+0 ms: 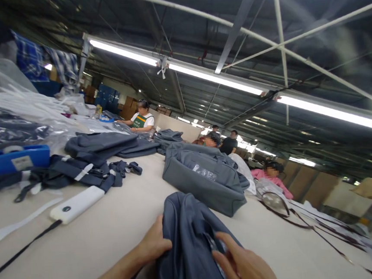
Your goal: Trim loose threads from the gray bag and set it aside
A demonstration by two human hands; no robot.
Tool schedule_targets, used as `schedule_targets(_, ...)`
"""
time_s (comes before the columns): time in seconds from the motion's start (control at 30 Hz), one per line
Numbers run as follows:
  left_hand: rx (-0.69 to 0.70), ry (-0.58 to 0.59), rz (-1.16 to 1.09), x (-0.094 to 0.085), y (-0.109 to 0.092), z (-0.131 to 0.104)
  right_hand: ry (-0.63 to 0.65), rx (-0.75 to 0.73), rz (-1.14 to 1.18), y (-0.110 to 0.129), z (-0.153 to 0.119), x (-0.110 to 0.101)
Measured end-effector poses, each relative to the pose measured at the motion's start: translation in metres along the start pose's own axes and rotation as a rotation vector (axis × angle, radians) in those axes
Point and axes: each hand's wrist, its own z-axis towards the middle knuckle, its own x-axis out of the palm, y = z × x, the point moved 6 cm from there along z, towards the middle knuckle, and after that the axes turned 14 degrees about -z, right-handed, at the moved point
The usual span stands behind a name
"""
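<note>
A dark grey-blue bag (pixel 190 239) of soft, folded material stands at the table's near edge. My left hand (pixel 156 242) grips its left side, the thumb on the outside and the other fingers hidden behind the material. At its right side my right hand (pixel 237 261) has thumb and index finger at an opening, close to a small shiny strip of plastic; the other fingers are mostly out of sight. Just beyond stands a larger grey bag (pixel 202 177) with clear plastic on top.
A white device (pixel 77 204) with a black cord, dark straps (pixel 84 168) and a blue tape dispenser (pixel 15 160) lie left. More bags (pixel 108 144) are behind. Brown cords (pixel 304 222) trail at right. Several people, one in a green apron (pixel 142 120), are farther back.
</note>
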Motion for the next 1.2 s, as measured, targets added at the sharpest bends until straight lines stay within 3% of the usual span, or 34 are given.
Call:
schedule_targets(0.1, 0.069, 0.029, -0.059, 0.005, -0.004, 0.001, 0.008, -0.031, -0.189, 0.066, 0.032, -0.006)
schedule_targets(0.17, 0.088, 0.053, -0.100, 0.004, -0.005, 0.002, 0.074, -0.108, -0.187, 0.085, 0.051, 0.005)
schedule_targets(0.27, 0.114, 0.060, -0.167, -0.007, -0.008, 0.003, 0.128, -0.140, 0.271, 0.068, 0.066, 0.014)
schedule_targets(0.4, 0.159, 0.063, -0.201, -0.020, -0.031, 0.014, 0.015, 0.034, 1.116, 0.018, 0.070, -0.008)
schedule_targets(0.5, 0.256, 0.065, -0.075, -0.021, -0.081, 0.033, -0.153, 0.069, 1.429, 0.013, 0.072, -0.038)
schedule_targets(0.57, 0.359, 0.013, 0.093, -0.018, -0.133, 0.042, -0.312, 0.102, 1.517, 0.016, 0.076, -0.060)
schedule_targets(0.63, 0.483, -0.044, 0.277, -0.011, -0.193, 0.036, -0.535, 0.157, 1.565, 0.015, 0.079, -0.084)
schedule_targets(0.73, 0.689, -0.014, 0.487, 0.015, -0.273, -0.010, -0.866, 0.176, 1.581, 0.012, 0.074, -0.116)
schedule_targets(0.8, 0.786, 0.137, 0.663, 0.040, -0.298, -0.055, -1.025, 0.154, 1.494, 0.012, 0.067, -0.132)
schedule_targets(0.87, 0.768, 0.315, 0.814, 0.061, -0.297, -0.095, -1.152, 0.165, 1.404, 0.011, 0.060, -0.139)
schedule_targets(0.93, 0.731, 0.348, 0.916, 0.068, -0.287, -0.122, -1.237, 0.205, 1.397, 0.009, 0.056, -0.140)
schedule_targets(1.07, 0.624, 0.060, 1.020, 0.052, -0.278, -0.132, -1.263, 0.281, 1.607, 0.004, 0.060, -0.137)
schedule_targets(1.13, 0.550, -0.059, 1.035, 0.040, -0.282, -0.125, -1.260, 0.239, 1.752, 0.003, 0.064, -0.142)
schedule_targets(1.2, 0.506, -0.093, 1.033, 0.034, -0.289, -0.116, -1.279, 0.147, 1.861, 0.004, 0.067, -0.152)
